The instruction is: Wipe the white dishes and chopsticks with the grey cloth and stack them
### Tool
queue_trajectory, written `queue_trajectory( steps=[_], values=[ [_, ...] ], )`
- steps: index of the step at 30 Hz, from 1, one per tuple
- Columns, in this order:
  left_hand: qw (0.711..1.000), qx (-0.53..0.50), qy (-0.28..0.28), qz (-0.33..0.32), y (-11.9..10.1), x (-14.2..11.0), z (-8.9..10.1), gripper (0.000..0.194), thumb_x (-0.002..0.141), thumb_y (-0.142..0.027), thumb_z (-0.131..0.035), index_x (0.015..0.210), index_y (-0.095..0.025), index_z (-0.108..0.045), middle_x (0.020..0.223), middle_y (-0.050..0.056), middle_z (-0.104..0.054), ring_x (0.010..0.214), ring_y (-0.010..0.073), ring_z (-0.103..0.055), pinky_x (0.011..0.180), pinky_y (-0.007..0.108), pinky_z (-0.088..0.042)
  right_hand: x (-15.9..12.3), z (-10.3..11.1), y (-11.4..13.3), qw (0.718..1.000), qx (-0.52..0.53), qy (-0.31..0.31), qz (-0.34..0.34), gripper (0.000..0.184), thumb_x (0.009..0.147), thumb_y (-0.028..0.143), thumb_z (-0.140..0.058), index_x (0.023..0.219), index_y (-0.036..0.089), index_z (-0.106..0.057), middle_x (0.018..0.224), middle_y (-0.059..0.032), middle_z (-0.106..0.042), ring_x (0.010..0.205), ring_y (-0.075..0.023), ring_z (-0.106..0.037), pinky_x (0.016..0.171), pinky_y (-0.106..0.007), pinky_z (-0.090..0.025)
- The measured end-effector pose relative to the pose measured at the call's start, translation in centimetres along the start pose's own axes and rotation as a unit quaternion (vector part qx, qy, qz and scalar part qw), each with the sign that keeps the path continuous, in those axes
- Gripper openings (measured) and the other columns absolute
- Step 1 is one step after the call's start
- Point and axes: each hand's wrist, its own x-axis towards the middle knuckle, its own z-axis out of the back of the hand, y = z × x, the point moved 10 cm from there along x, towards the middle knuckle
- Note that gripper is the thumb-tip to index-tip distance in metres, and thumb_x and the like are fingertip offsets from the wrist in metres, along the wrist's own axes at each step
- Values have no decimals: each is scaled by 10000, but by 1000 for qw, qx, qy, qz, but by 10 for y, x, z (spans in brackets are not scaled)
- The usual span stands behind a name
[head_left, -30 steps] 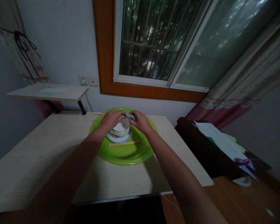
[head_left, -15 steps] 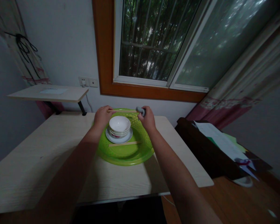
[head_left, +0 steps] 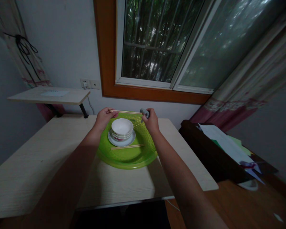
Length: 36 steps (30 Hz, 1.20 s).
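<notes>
Above the far rim of a green plastic basket (head_left: pixel 126 160), a pair of wooden chopsticks (head_left: pixel 127 112) is stretched between my hands. My left hand (head_left: pixel 104 117) pinches their left end. Closed around a grey cloth (head_left: pixel 145 112), my right hand (head_left: pixel 152 120) presses it at the chopsticks' right end. Inside the basket, a stack of white bowls (head_left: pixel 122 127) stands on a white plate (head_left: pixel 132 140). More chopsticks (head_left: pixel 127 147) lie in front of that plate on the basket's bottom.
The basket stands on a pale wooden table (head_left: pixel 62 152). A small raised shelf (head_left: pixel 50 95) is at its back left. A dark cabinet with papers (head_left: pixel 221 140) is on the right, below the curtain. The window (head_left: pixel 162 47) is behind.
My left hand has risen slightly with its end of the chopsticks, and its fingers have shifted. The grey cloth and my right hand have moved a little to the right. The bowls stay put.
</notes>
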Motion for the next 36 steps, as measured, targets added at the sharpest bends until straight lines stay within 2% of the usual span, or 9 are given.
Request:
queue_trajectory(
  steps=[7,11,14,19,23,26,29,32,36],
  values=[
    [999,-1,-6,-34,-10,-5,3,251,733,-328,-763,868,-141,-663,822,63,-725,744,172,-690,788,343,-573,-1,2,15,998,19,-3,65,222,844,278,-604,1048,194,-637,1075,-109,-580,1033,-249,-555,970,-419,-469],
    [997,44,-27,-58,-13,-5,8,264,751,-361,-738,883,-145,-662,821,58,-723,743,173,-694,768,335,-577,-2,12,15,997,46,-33,47,248,921,345,-570,1097,214,-685,1158,-119,-498,1127,-256,-512,1059,-456,-431],
    [995,71,-10,-66,-13,-6,1,263,753,-381,-732,857,-150,-663,789,56,-720,728,175,-695,757,335,-577,-2,19,17,997,53,-51,37,292,946,381,-546,1137,221,-700,1132,-108,-470,1125,-255,-496,1078,-472,-419],
    [994,83,43,-53,-11,-10,-15,289,737,-408,-749,840,-149,-669,749,61,-726,706,186,-694,750,352,-574,-7,-1,37,993,49,43,99,312,993,378,-487,1177,262,-710,1122,-85,-483,1131,-229,-511,1058,-422,-438],
    [995,67,60,-53,-13,-12,-19,284,731,-398,-753,831,-147,-662,745,65,-729,703,194,-697,749,363,-572,-16,-24,46,982,-8,113,153,318,988,366,-510,1242,272,-676,1157,-95,-506,1166,-258,-489,1075,-468,-393],
    [995,62,50,-56,-16,-12,-17,258,731,-377,-745,812,-150,-652,732,58,-726,691,192,-689,752,366,-570,-17,-24,48,982,-24,104,159,355,967,368,-551,1293,241,-608,1187,-114,-510,1167,-273,-480,1059,-469,-397],
    [995,66,35,-60,-18,-12,-14,241,742,-369,-735,816,-156,-651,735,45,-722,696,186,-685,757,359,-569,-16,-18,51,984,-23,91,152,253,950,372,-579,1153,228,-621,1132,-106,-539,1119,-273,-496,1014,-451,-421],
    [995,62,20,-70,-20,-12,-10,231,755,-362,-729,821,-157,-647,742,40,-715,706,183,-687,751,347,-569,-17,-20,56,978,-27,118,169,150,927,366,-617,988,230,-630,1045,-85,-573,1051,-263,-519,975,-433,-429],
    [995,64,1,-77,-21,-11,-6,209,769,-344,-717,825,-156,-643,756,41,-710,708,177,-687,738,335,-569,-20,-27,56,969,-29,152,191,195,861,326,-684,1009,216,-621,1050,-87,-598,1029,-257,-533,929,-405,-449]
  ],
)
